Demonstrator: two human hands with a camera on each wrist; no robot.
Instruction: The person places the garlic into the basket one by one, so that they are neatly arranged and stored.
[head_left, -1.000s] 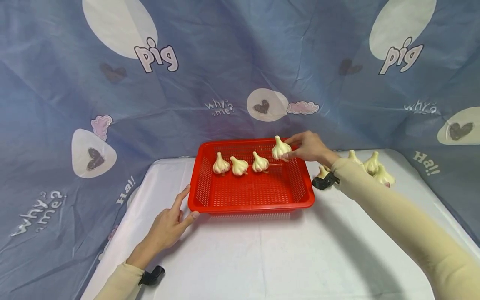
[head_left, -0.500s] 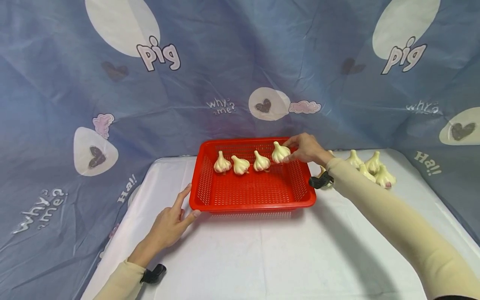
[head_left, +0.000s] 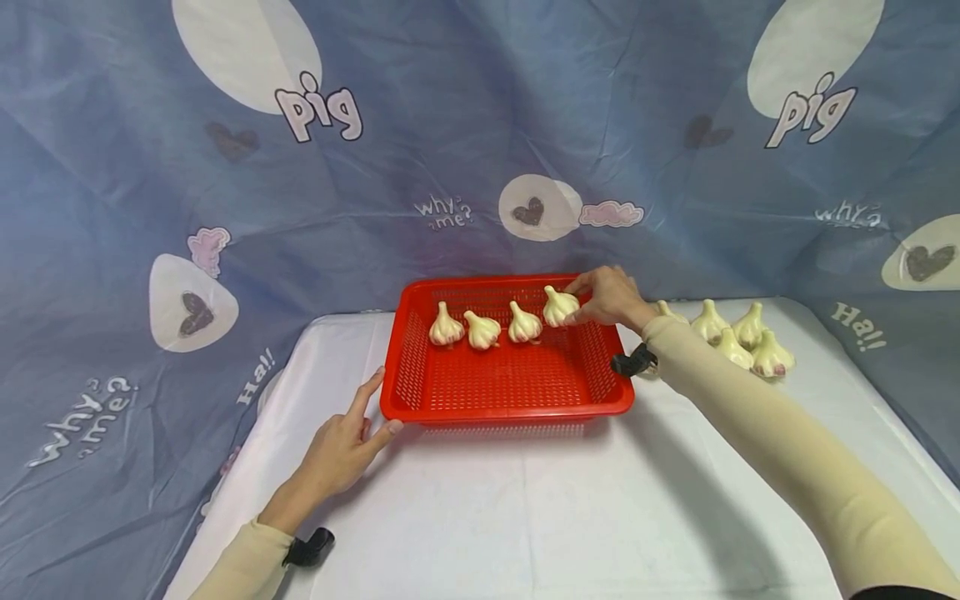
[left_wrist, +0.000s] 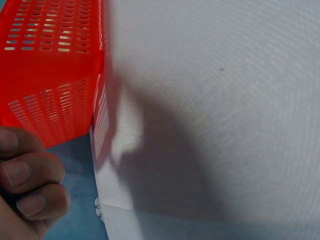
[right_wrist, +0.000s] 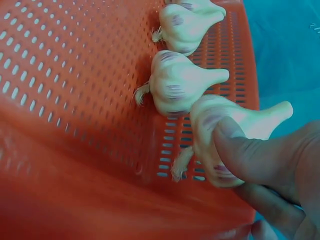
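Observation:
A red plastic basket (head_left: 506, 414) with slotted walls stands on the white table. My left hand (head_left: 339, 450) holds its near left corner between thumb and index finger; the left wrist view shows the other fingers curled beside the basket wall. Inside, near the back, three garlic bulbs lie in a row: a left bulb (head_left: 446, 326), a middle bulb (head_left: 482, 330) and a right bulb (head_left: 524, 323). At the right end of that row my right hand (head_left: 609, 296) pinches another garlic bulb (right_wrist: 207, 125), thumb on its near side, stem pointing to the back.
More garlic bulbs (head_left: 771, 357) stand in a cluster on the table right of the basket, some partly behind my right forearm (head_left: 757, 442). A blue printed cloth (head_left: 450, 150) hangs close behind the basket. White tablecloth (head_left: 525, 508) lies in front.
My right hand has lowered its garlic bulb into the basket's back right part and moved it slightly left, beside the row. The left hand stays at the corner.

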